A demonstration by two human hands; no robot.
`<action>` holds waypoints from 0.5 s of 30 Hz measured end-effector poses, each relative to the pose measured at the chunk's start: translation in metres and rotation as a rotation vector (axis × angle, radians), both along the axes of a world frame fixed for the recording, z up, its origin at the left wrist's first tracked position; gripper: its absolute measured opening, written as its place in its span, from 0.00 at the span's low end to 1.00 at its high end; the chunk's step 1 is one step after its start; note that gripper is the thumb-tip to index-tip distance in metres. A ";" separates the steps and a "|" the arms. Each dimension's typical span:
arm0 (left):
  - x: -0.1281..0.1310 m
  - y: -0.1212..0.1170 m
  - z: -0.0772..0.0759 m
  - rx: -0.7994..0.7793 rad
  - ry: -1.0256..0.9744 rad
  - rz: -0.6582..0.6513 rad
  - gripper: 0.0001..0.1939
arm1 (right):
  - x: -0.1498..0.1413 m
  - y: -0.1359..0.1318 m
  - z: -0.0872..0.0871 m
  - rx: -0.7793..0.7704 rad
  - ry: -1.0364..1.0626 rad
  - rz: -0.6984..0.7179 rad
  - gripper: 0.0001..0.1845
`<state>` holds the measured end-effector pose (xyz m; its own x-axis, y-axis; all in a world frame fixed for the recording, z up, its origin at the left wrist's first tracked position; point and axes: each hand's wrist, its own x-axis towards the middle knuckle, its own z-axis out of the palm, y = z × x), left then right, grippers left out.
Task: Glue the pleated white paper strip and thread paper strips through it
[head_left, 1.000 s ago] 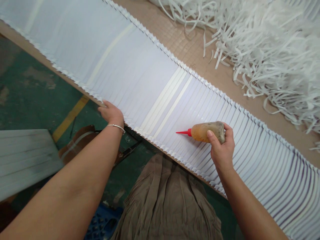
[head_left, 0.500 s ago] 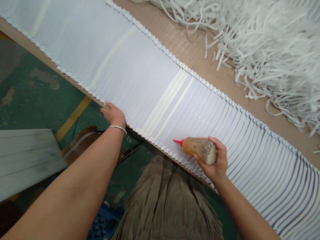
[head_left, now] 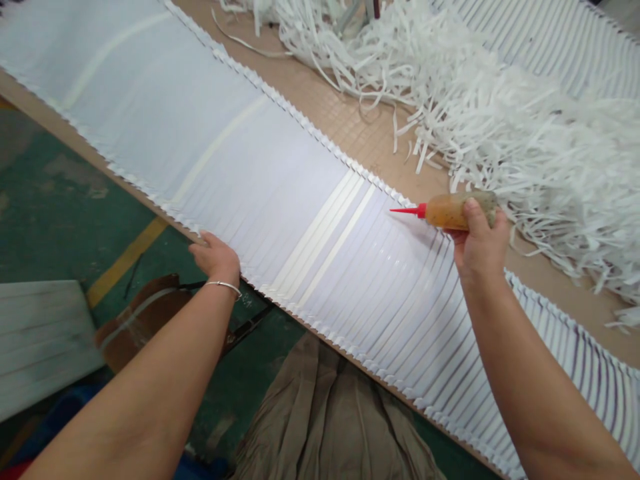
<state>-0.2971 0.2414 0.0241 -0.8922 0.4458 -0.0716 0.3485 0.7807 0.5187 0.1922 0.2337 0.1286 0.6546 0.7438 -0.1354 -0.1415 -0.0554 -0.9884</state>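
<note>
Fingers [head_left: 476, 215] of the right hand [head_left: 481, 245] clamp the rear of a red-nozzled bottle [head_left: 444, 212] above white strips [head_left: 285, 180], the left hand [head_left: 220, 258], grip unclear, at their edge.

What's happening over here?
A person holds a bottle with a red nozzle in the right hand, its tip over a long row of white strips, near the far edge. The left hand is at the row's near edge. Beyond, a tangled heap of white strips lies on the brown surface.
</note>
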 end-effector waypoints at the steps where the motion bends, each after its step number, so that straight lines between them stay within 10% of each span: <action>1: 0.000 0.000 0.000 -0.002 0.000 0.000 0.19 | 0.001 0.007 -0.003 -0.010 0.011 -0.004 0.30; 15: -0.002 0.001 -0.003 -0.039 0.028 0.013 0.16 | -0.020 -0.001 -0.007 0.008 0.012 0.020 0.26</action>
<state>-0.2986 0.2428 0.0210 -0.8998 0.4317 -0.0633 0.3524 0.8046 0.4779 0.1727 0.2324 0.1218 0.6376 0.7581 -0.1372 -0.1527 -0.0501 -0.9870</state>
